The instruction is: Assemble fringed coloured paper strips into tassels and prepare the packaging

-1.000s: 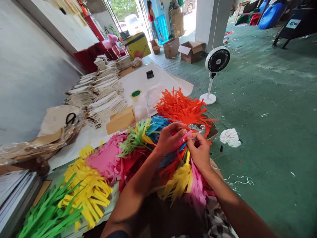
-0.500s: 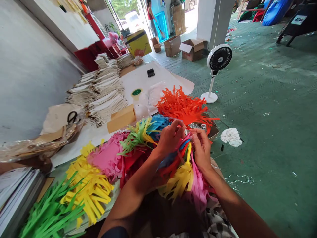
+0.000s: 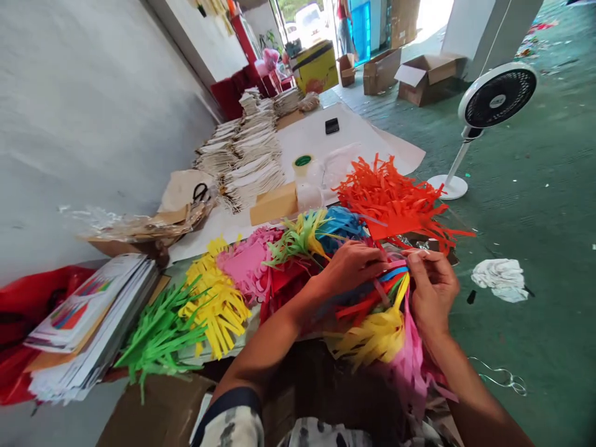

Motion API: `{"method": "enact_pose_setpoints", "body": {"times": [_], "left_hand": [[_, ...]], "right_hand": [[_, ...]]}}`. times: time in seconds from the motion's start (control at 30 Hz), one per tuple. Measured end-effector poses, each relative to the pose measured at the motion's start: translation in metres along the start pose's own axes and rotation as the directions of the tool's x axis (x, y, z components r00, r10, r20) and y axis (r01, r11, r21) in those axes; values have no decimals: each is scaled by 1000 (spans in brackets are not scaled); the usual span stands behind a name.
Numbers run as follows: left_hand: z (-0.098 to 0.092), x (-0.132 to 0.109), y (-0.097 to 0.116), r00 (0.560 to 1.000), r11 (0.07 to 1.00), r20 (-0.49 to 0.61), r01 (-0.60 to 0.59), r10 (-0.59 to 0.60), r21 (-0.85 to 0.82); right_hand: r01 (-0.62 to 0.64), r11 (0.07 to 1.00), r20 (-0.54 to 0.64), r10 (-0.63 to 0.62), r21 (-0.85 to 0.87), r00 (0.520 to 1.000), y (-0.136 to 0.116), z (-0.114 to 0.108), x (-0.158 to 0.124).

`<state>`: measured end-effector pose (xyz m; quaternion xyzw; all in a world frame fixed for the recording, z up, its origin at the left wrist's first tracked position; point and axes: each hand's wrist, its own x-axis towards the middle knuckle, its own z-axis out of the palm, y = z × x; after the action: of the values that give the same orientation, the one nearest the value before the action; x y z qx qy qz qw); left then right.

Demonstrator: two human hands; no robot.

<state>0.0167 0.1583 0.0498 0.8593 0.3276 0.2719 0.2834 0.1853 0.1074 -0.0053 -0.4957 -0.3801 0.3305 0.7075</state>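
- Leftward the view has been swung, so that a stack of printed booklets (image 3: 88,316) on a red plastic bag (image 3: 28,298) is now brought into sight at the counter's end, and the left hand (image 3: 349,268) has been lowered and laid flatter across the work.
- Both hands are kept close together, with the right hand (image 3: 433,288) raised just beside the left.
- A bundle of fringed paper streamers (image 3: 377,335) is held against the counter's near edge, between the forearms, with its yellow and pink fringes hanging toward the person.
- Narrow coloured strips (image 3: 391,276) are gripped at the top of the bundle by the left fingers (image 3: 377,264), and are pinched by the right fingers (image 3: 414,253); no finger is seen released. (Whatever lies exactly between the pads is hidden.)
- Beyond the hands, an orange paper fringe (image 3: 386,198) is heaped, and yellow (image 3: 214,304) and green (image 3: 158,329) fringes are laid out to the left.
- A roll of tape (image 3: 302,162) and a pair of black-handled scissors (image 3: 200,192) are left well apart from the hands.
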Motion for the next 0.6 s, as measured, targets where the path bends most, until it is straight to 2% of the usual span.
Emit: {"method": "enact_pose_setpoints", "body": {"times": [0.07, 0.13, 0.2, 0.27, 0.33, 0.47, 0.53, 0.6], "left_hand": [[-21, -6, -3, 1000, 1000, 5, -20, 20, 7], [-47, -12, -4, 999, 997, -44, 13, -9, 74], [-72, -18, -5, 998, 976, 32, 43, -52, 215], [-87, -25, -7, 983, 934, 165, 13, -77, 358], [-90, -30, -10, 965, 887, 248, -44, -81, 459], [-81, -35, -18, 964, 812, 250, -78, -86, 579], [-85, -33, -18, 971, 823, 224, -61, -81, 564], [-98, -30, -16, 986, 884, 156, -21, -59, 467]], "right_hand": [[5, 998, 38, -7, 57, 999, 0, 0, 0], [5, 997, 62, -10, 78, 998, -1, 1, 0], [-2, 998, 62, -2, 61, 998, -1, 2, 0], [-4, 999, 45, 2, 34, 999, -1, 4, 0], [2, 1000, 31, -3, 23, 1000, 0, 4, 0], [-24, 998, 58, 20, 64, 998, 4, 3, 1], [-46, 996, 72, 40, 78, 997, 6, 3, 1], [-57, 996, 69, 52, 72, 996, 7, 3, 1]]}}
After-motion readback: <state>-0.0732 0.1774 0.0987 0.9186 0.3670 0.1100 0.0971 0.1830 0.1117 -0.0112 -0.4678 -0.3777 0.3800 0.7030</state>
